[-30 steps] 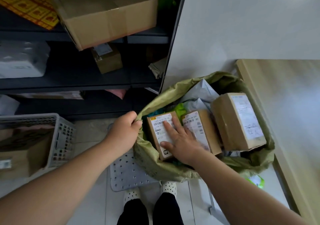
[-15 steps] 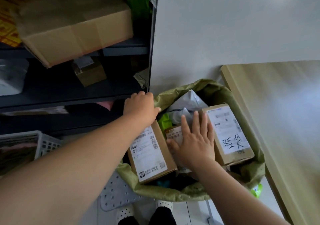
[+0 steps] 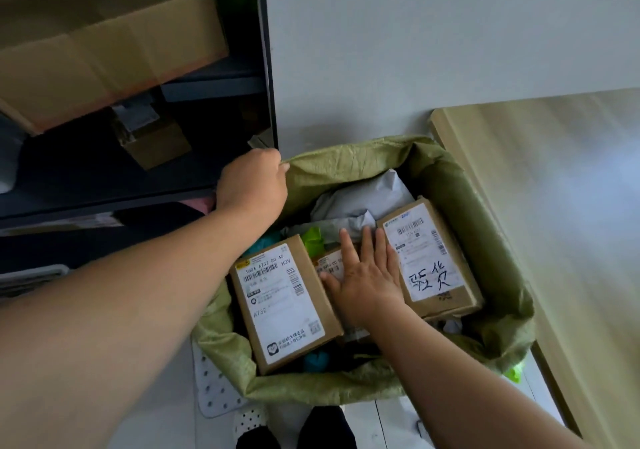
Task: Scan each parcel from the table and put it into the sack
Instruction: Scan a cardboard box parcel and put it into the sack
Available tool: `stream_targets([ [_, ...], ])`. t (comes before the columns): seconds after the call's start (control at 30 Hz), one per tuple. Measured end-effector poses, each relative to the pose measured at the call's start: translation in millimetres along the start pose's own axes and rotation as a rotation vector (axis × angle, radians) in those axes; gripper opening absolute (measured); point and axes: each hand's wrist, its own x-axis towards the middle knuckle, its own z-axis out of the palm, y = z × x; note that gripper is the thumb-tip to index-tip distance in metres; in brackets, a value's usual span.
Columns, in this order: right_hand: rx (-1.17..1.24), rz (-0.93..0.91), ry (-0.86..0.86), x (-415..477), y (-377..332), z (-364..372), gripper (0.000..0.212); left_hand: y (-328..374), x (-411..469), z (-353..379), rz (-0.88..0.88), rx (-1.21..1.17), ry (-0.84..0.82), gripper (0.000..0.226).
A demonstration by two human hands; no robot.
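Parcels lie in the green sack (image 3: 349, 168) on the floor beside the tabletop (image 3: 540, 178), and the one head view shows them all. Your right hand (image 3: 367, 282) lies flat, fingers spread, on the middle box (image 3: 330, 265), holding nothing; its grip is fully open, only pressing. Your left hand (image 3: 251, 185) is closed on the sack's rim, pinching the woven cloth.

The middle box sits between the left box (image 3: 287, 303) and the right box (image 3: 429, 258), touching both. All three look like stiff taped cardboard, small and probably light, so take them by opposite side faces, not by the smooth labels. A grey mailer (image 3: 356, 203) behind them looks soft and crumpled; it will likely give under weight. The sack itself is limp, so its mouth needs holding.
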Motion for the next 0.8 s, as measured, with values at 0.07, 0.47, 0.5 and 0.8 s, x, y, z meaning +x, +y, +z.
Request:
stream_targets([
  [0.07,0.009,-0.022,-0.035,-3,-2,-8,0.080,6,-5,-3,-0.032,0.012,-0.090,0.036],
  [0.47,0.069,0.102,0.325,-121,56,-44,0.072,63,-142,-44,0.445,-0.118,-0.409,0.060],
  [0.5,0.069,0.137,0.289,-124,62,-45,0.074,66,-155,-44,0.454,-0.121,-0.534,0.062],
  [0.8,0.131,0.091,0.165,-111,73,-40,0.083,68,-200,-6,0.619,0.255,-0.614,0.035],
])
